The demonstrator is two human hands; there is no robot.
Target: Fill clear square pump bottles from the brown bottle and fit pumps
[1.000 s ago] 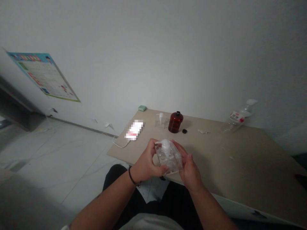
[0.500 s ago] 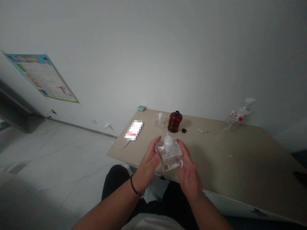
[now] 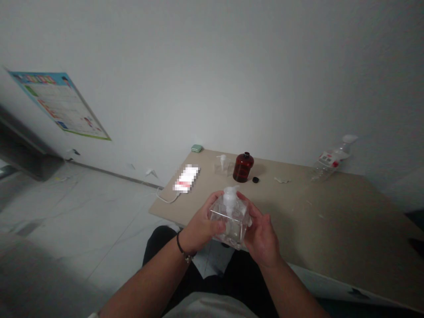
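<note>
The fingers of our left hand [image 3: 198,229] are closed around one side of a clear pump bottle [image 3: 236,224], the thumb laid across its near face and the other fingers going behind it. Our right hand [image 3: 263,238] is half open, its fingers curved along the bottle's other side and the thumb standing off; how hard they press, we cannot tell. We hold this bottle well to our side of the dark red bottle [image 3: 243,170] and a little to its left, its white pump head [image 3: 229,194] uppermost. We wear a dark bracelet [image 3: 180,247] on the left wrist.

On the table [image 3: 314,221] the dark red bottle stands upright, its mouth uncapped. Just to its right, and nearer us, we see a black cap [image 3: 255,180]; farther right lie white scraps [image 3: 282,180], and well beyond them a tilted clear plastic bottle [image 3: 329,160] with a label. Just to the red bottle's left stands a second pump container [image 3: 223,167]. Farther left we find a phone [image 3: 187,179], its screen pixelated, with a white cable [image 3: 168,201], and, behind and left, a small green case [image 3: 196,149].
</note>
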